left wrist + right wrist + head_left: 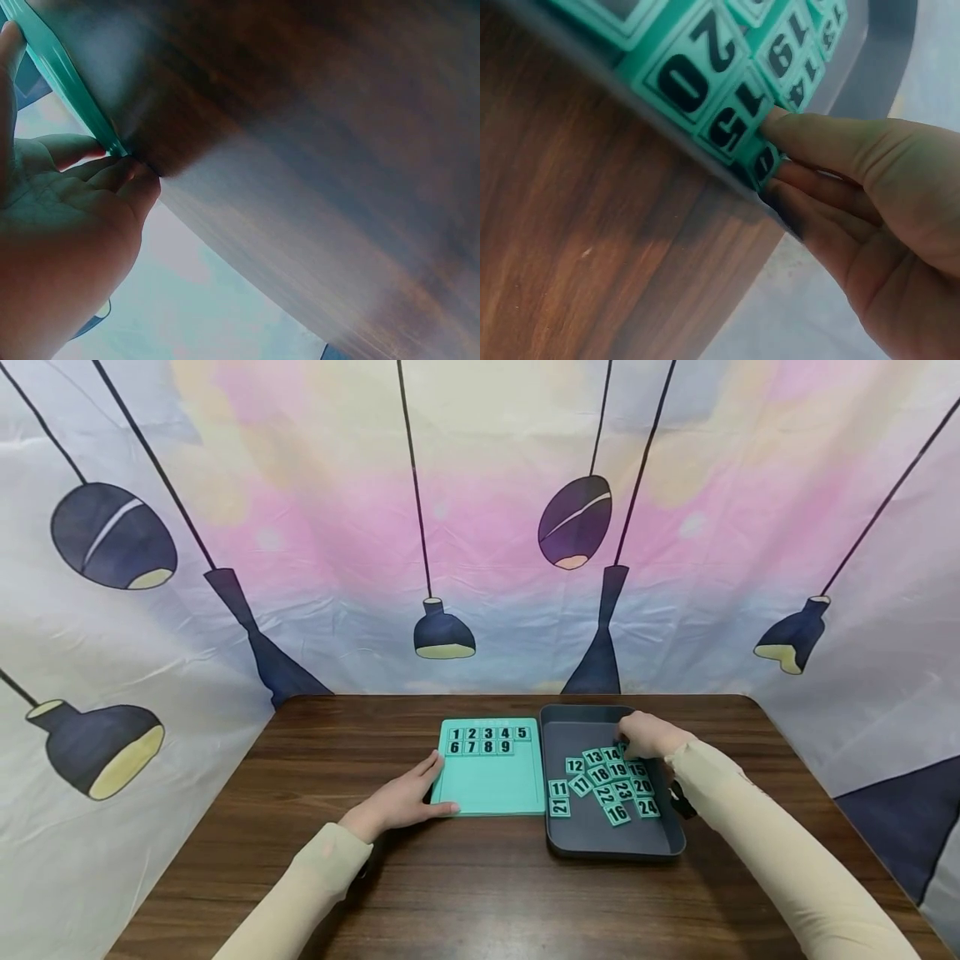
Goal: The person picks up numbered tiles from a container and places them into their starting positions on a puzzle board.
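Note:
In the head view my left hand (401, 795) rests against the left edge and lower left corner of a teal board (487, 789), thumb and fingers spread apart. The left wrist view shows its fingertips touching the rim of the board. Two rows of number tiles, 1 to 9, lie at the top of the board. Over the right side of a dark grey tray (558, 835), my right hand (651, 735) pinches a teal number tile (763, 166) between thumb and fingers. A 0 shows on it; the rest is covered. Tile 15 (735, 120) lies right beside it.
Several loose number tiles (617, 814) lie in the tray, some tilted or overlapping. The tray stands close against the board's right side, its raised rim around the tiles. Both are on a brown wooden table (480, 893); a patterned cloth (337, 527) hangs behind.

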The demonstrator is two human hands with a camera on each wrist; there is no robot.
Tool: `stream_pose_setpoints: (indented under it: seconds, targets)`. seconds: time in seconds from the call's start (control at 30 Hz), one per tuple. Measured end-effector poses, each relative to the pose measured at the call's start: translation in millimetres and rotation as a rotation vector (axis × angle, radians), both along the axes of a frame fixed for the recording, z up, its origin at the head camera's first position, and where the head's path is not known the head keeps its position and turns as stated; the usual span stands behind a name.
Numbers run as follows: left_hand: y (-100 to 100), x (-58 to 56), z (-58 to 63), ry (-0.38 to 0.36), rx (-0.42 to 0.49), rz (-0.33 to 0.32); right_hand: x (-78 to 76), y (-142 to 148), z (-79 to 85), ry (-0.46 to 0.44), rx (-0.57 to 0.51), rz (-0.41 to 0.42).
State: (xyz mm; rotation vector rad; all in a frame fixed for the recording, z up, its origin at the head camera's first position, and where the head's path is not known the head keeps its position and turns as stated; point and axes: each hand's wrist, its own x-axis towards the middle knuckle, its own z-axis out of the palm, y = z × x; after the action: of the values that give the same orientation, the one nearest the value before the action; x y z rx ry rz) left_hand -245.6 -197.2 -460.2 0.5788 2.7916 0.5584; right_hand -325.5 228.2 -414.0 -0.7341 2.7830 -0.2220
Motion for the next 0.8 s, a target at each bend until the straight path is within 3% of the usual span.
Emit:
stream_pose_setpoints:
  seconds: [0.53,0.8]
  targets:
    - [0,1.6,-2.5,-0.004,-0.002,0.004,-16.1,-12,-14.0,0.082,-0.112,0.051]
    - [-1,0.4,-2.5,0.007,-0.001,-0.004,-15.7,-6,-12.1,0.013,-0.124,-0.072]
